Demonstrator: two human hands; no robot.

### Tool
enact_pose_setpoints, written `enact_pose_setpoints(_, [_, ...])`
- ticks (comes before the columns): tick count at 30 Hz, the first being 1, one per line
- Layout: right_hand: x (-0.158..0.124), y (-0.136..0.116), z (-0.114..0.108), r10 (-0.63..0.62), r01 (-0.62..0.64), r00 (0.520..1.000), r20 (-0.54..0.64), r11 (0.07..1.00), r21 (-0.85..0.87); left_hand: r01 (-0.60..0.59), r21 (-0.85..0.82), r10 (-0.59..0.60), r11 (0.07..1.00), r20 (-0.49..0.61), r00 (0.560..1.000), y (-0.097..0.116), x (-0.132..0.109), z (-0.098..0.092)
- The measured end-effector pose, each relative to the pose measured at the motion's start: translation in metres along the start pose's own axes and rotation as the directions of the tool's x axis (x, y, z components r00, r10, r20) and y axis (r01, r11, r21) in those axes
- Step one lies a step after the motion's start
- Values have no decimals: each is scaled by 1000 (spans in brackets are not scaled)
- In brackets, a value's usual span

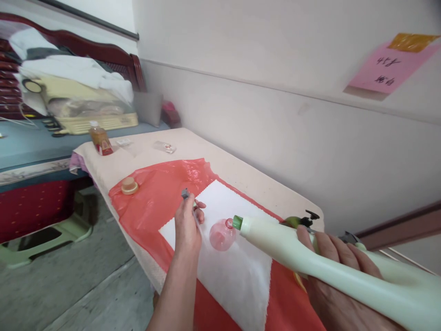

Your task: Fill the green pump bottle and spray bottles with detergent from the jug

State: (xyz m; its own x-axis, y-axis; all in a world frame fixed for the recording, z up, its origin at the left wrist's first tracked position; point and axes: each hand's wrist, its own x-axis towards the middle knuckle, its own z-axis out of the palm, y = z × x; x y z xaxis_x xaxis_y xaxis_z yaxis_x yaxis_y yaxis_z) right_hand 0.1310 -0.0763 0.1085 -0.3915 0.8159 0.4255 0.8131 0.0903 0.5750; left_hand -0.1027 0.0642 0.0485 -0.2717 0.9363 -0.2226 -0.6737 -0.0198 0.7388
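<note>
My right hand [339, 257] is wrapped round the handle of a large pale green jug [275, 239], which looks like a detergent jug. It is tilted, its green spout [237, 222] close to the red-rimmed mouth of a round, clear pinkish bottle [222, 235]; whether they touch I cannot tell. That bottle rests on a white cloth [237, 280] with a jagged edge. Left of it, my left hand [188, 220] is closed round a pump head [185, 193] with a grey top and a thin clear tube hanging down. Any liquid leaving the spout cannot be made out.
Red plastic sheeting [148, 191] lies under the cloth on the table [193, 142]. A tan round cap [129, 185], a labelled bottle [100, 139] and a clear packet [164, 146] are farther off. A black-topped green pump bottle [292, 221] stands behind the jug, near the wall.
</note>
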Motion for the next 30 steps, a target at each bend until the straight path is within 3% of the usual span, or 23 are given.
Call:
enact_pose_setpoints(9, [5, 2, -5, -67, 65, 998, -21, 995, -69, -12, -13, 12, 1000, -2, 1000, -2, 2, -1])
enact_pose_setpoints(20, [10, 5, -12, -37, 37, 999, -7, 999, -21, -5, -23, 5, 1000, -1, 1000, 2, 0, -1])
enact_pose_setpoints(30, [1, 7, -5, -83, 81, 995, -61, 996, -38, 1, -16, -1, 1000, -11, 1000, 2, 0, -1])
